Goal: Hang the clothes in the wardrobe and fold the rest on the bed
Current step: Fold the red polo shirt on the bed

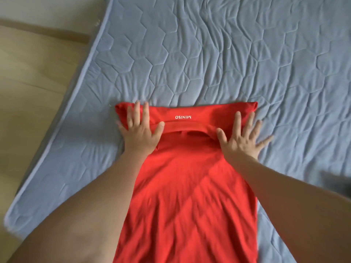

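The bed (228, 54), under a quilted blue cover, carries the red shirt (190, 196), which lies flat from the view's centre down to 6 o'clock, its far band turned toward 12 o'clock. The fabric appears light, soft and limp, so it should crease readily and slide little; grasp it at the band's two outer corners. The left hand (139, 132) and right hand (242, 138) press flat on the band with fingers spread, gripping nothing.

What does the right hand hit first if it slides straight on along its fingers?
The right hand lies flat on the red shirt, fingers pointing away from the person. Past the shirt's folded far edge there is only bare blue quilted bed cover; the way looks free as far as the picture shows.
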`<state>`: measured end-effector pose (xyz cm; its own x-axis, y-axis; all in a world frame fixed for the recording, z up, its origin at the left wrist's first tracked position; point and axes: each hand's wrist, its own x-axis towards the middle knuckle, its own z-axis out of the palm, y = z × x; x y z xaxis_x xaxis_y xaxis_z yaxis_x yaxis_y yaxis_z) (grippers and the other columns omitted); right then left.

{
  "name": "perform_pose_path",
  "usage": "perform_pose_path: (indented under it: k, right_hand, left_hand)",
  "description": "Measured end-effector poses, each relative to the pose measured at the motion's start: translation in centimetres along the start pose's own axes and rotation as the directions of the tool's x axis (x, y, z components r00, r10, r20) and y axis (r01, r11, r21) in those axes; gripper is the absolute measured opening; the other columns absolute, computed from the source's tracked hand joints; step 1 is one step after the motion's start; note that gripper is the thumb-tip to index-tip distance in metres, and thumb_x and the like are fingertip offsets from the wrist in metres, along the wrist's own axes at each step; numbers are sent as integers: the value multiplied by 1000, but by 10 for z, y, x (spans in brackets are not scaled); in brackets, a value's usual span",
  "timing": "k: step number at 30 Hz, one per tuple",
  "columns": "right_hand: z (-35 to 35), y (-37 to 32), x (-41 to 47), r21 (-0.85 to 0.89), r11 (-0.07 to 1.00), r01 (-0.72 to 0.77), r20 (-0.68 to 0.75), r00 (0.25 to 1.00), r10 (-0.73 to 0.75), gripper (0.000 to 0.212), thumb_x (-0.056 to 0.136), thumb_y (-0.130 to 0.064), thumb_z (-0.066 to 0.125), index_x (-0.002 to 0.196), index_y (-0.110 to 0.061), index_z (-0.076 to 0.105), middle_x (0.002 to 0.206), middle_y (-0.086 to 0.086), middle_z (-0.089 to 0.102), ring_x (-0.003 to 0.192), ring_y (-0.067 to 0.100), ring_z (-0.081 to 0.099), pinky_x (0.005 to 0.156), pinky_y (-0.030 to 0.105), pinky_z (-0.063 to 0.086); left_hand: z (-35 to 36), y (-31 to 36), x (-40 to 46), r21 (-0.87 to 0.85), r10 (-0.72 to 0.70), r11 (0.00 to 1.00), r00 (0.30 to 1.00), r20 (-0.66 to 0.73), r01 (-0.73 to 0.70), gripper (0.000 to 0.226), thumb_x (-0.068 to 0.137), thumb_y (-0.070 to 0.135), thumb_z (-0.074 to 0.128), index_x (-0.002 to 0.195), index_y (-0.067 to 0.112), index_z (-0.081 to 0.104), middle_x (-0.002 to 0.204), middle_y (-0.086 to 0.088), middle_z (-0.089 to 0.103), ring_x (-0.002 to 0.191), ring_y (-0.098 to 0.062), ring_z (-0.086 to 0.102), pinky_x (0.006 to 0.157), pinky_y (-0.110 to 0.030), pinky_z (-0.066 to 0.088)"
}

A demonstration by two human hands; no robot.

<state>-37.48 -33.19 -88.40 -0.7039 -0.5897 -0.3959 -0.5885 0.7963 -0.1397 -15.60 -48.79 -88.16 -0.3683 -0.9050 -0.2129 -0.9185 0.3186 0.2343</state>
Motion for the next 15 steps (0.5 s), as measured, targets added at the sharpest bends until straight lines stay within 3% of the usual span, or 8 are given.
perform_pose_path:
  k: [2,3,5,7,9,10,13,15]
  right_hand:
    - [-4,25,-50,225,955,-195,118,978,172,86,87,-66,39,150,-33,-10,159,6,-7,146,29,0,111,63,2]
    - [-6,36,-75,306,901,-308,199,946,256,92,85,-57,52,151,-30,-6,158,10,4,144,31,11,111,60,13]
    - [9,58,-115,333,790,-514,344,847,406,100,78,-39,67,151,-22,1,150,17,24,135,36,31,109,52,27]
    - [22,74,-156,328,667,-669,475,727,496,90,69,-27,72,144,-14,24,130,21,46,109,35,54,95,45,43]
    - [37,89,-192,360,536,-763,610,628,484,55,67,-16,73,116,-4,51,89,16,59,69,26,56,65,36,47]
    - [49,100,-206,329,503,-799,659,576,484,43,68,-14,73,105,-3,56,81,14,57,66,25,54,62,33,46]
    - [78,123,-238,229,522,-822,693,514,506,61,61,-23,77,115,-6,54,104,19,60,94,34,62,81,40,54]
    - [70,120,-251,247,483,-840,734,487,473,42,71,-22,76,104,-2,60,93,20,60,81,32,61,70,30,56]
  left_hand:
    - [-9,-11,-52,-154,-190,972,980,-55,179,80,87,60,38,152,19,20,156,-17,21,138,-39,29,106,-57,29]
    - [-11,-20,-78,-236,-323,920,946,-3,314,78,89,56,43,152,17,19,154,-20,24,136,-40,32,106,-53,31]
    - [-7,-41,-125,-355,-567,713,795,216,605,78,93,42,52,152,10,14,154,-22,24,138,-38,30,110,-46,28]
    - [-2,-67,-172,-318,-681,502,594,428,804,76,92,38,58,149,1,23,151,-23,31,137,-37,33,112,-42,28]
    - [3,-84,-217,-244,-689,421,483,541,874,77,84,41,67,142,-1,37,143,-23,44,130,-36,43,108,-43,35]
    - [5,-88,-238,-226,-684,412,463,563,883,79,78,40,71,139,0,41,139,-21,48,126,-36,48,105,-41,38]
    - [7,-93,-283,-137,-706,394,395,587,909,62,78,25,74,128,-4,51,127,-22,57,114,-34,55,92,-36,41]
    - [11,-96,-304,-73,-680,385,336,651,920,44,86,19,68,122,-4,56,120,-22,60,100,-32,60,82,-37,46]
